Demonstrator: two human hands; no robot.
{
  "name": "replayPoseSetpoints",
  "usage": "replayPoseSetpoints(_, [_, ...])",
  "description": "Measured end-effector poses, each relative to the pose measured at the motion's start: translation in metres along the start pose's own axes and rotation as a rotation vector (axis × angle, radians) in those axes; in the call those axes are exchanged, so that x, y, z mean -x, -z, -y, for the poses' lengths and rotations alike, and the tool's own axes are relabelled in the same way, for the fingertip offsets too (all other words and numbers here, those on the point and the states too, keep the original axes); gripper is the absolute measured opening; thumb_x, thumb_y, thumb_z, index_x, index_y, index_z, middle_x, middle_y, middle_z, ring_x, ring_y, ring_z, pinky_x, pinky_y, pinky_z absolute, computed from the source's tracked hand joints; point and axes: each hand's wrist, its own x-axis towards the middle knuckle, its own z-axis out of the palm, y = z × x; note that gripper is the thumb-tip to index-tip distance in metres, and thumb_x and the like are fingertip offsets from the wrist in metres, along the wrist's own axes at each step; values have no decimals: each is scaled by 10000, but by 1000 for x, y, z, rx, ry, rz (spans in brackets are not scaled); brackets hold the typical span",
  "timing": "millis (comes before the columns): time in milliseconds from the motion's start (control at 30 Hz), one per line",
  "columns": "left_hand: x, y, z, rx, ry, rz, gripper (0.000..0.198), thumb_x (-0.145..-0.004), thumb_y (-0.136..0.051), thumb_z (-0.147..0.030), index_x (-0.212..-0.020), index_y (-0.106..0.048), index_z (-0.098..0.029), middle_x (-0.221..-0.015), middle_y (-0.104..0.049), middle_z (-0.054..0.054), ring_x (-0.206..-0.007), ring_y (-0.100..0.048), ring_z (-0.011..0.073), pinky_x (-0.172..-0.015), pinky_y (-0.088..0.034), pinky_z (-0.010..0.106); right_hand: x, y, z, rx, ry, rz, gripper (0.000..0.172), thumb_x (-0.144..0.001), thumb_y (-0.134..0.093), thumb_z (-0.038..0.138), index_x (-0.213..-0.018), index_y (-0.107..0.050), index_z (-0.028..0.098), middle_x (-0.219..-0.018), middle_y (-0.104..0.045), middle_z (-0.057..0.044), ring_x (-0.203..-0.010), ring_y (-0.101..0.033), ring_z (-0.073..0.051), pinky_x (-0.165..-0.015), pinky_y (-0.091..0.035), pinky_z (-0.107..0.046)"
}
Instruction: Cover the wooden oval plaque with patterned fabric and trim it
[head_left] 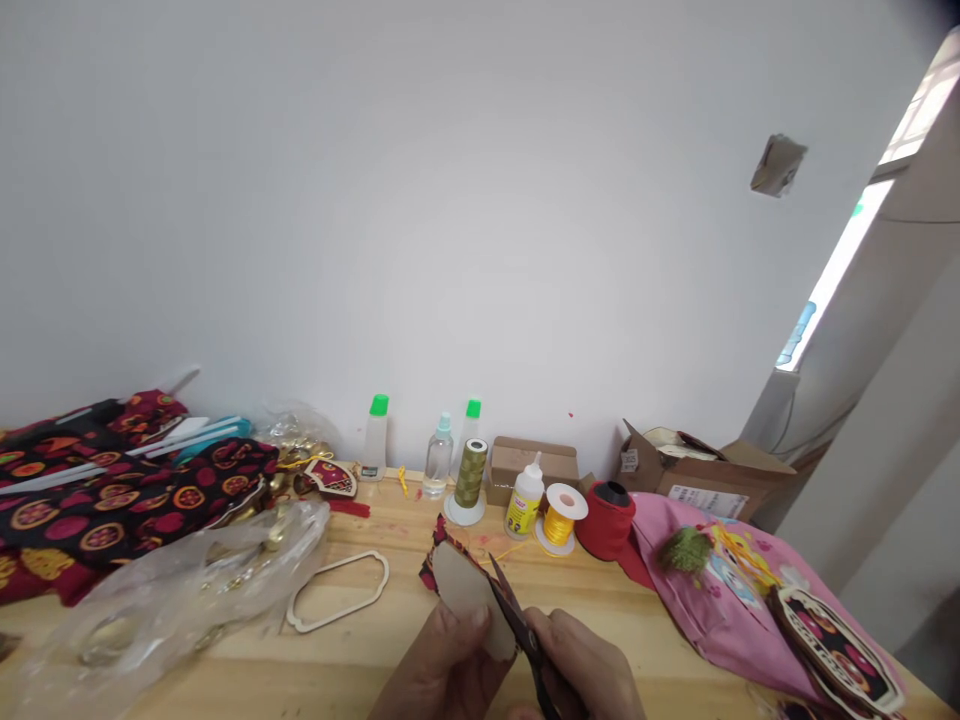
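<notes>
In my left hand (450,650) is a grey card piece (463,580) backed with dark patterned fabric (439,540), whose edge shows past the card at the top and left. My right hand (585,655) grips a pair of dark scissors (531,640). Their blades stand slightly apart along the right edge of the card and fabric, pointing up and away from me. Both hands are close together above the wooden table (360,650). The fingers under the card are partly hidden.
To the left lie a pale frame (337,592), a plastic bag (202,590) and patterned fabric (150,500). A glue bottle (525,500), green thread spool (471,475), yellow cord spool (559,520) and red thread cone (606,520) stand behind. Pink cloth (720,620) and a carton (697,470) are right.
</notes>
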Motion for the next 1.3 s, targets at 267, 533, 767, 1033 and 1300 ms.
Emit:
replayPoseSetpoints(267, [0, -3, -5, -73, -58, -2, 252, -529, -751, -206, -756, -648, -167, -760, -659, 19, -731, -598, 144, -738, -440, 252, 0, 7, -2, 85, 35, 9, 372, -759, -481, 527, -850, -548, 173, -539, -337, 56, -421, -355, -105, -393, -255, -215])
replayPoseSetpoints(533, [-1, -3, -16, -193, -123, 7, 137, -558, -731, -178, -659, -645, -143, -632, -645, 14, -580, -563, 106, -582, -448, 206, -5, 16, -11, -187, -287, 115, 335, -736, -512, 460, -873, -586, 163, -528, -313, 60, -431, -304, -89, -387, -247, -188])
replayPoseSetpoints(767, [-2, -1, -17, -218, -166, 18, 117, -589, -708, -166, -669, -625, -148, -612, -625, 2, -556, -548, 98, -552, -443, 200, 1, 5, -26, -247, -277, 91, 541, -613, -547, 601, -914, -597, 154, -582, -440, 12, -493, -396, -112, -419, -314, -190])
replayPoseSetpoints(1033, [-2, -6, -23, -279, -195, 18, 346, -601, -690, -172, -936, -611, -142, -809, -686, 61, -767, -618, 194, -718, -471, 307, -16, 25, 3, -22, -124, 176, 668, -622, -402, 730, -824, -615, 131, -578, -522, -27, -480, -438, -134, -437, -352, -212])
replayPoseSetpoints(1300, [-2, -5, -23, -306, -207, 19, 213, -597, -699, -165, -803, -652, -137, -794, -694, 63, -765, -613, 170, -742, -455, 283, -15, 20, 1, 93, -23, 155, 605, -671, -364, 711, -722, -585, 150, -478, -372, 48, -401, -324, -95, -374, -215, -203])
